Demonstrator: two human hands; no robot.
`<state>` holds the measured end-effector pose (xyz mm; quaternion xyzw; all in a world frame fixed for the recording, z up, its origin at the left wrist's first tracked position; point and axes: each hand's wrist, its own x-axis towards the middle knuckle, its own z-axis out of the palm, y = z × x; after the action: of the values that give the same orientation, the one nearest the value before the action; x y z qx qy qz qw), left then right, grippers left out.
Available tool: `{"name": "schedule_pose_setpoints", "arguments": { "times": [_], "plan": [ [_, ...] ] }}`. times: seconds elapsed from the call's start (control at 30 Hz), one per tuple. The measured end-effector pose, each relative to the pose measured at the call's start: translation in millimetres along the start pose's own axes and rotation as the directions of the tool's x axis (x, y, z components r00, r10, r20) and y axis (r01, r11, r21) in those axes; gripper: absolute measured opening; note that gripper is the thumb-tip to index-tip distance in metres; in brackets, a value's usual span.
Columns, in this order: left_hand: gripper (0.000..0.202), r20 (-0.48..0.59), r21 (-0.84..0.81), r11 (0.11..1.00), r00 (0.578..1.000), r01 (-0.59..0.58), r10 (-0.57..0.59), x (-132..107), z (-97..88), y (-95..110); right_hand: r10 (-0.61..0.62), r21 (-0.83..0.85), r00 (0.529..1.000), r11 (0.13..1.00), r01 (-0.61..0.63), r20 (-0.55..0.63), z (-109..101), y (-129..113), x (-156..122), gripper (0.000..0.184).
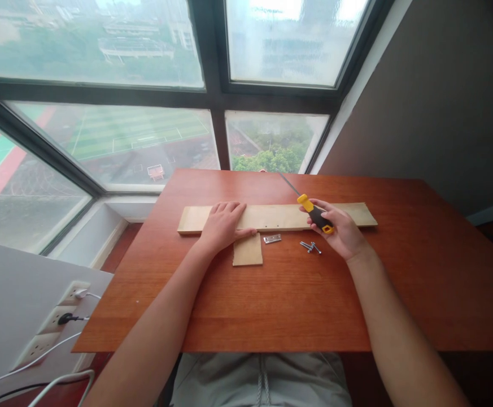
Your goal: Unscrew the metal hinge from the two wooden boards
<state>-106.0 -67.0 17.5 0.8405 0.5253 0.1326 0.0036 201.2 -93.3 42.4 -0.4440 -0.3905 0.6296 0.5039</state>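
My left hand (226,225) lies with its fingers stretched out on a long, pale wooden board (278,216), its thumb pointing right along the near edge. Two small dark holes show in the board near that edge. In my right hand (340,229) is a screwdriver (315,215) with a yellow and black handle, its shaft pointing up and to the left above the board. A small square wooden piece (248,250) lies just in front of the board. Beside it is a small metal hinge-like plate (272,239). Several silver screws (311,247) lie in a loose pile below my right hand.
All of this lies on a reddish-brown wooden table (280,311). Large windows with a dark frame (218,102) stand behind it, and a grey wall (436,96) is at the right. Wall sockets with plugs and cables (53,325) are at the lower left.
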Motion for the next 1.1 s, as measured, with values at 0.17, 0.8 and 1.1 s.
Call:
{"name": "schedule_pose_setpoints", "arguments": {
  "times": [0.17,0.8,1.1],
  "plan": [
    [0.069,-0.002,-0.018,1.000,1.000,-0.021,0.021,0,-0.2,-1,-0.103,-0.046,0.993,0.994,0.100,-0.060,-1,3,-4,0.026],
    [0.064,0.025,-0.053,0.998,1.000,0.019,-0.018,0,-0.8,-1,-0.238,-0.461,0.955,0.877,0.134,-0.176,-8,20,-2,0.046],
    [0.065,0.086,-0.034,0.983,0.980,0.182,-0.179,-5,-14.4,-44,-0.250,-0.500,0.951,0.856,0.130,-0.180,-11,26,2,0.051]
  ]
}}
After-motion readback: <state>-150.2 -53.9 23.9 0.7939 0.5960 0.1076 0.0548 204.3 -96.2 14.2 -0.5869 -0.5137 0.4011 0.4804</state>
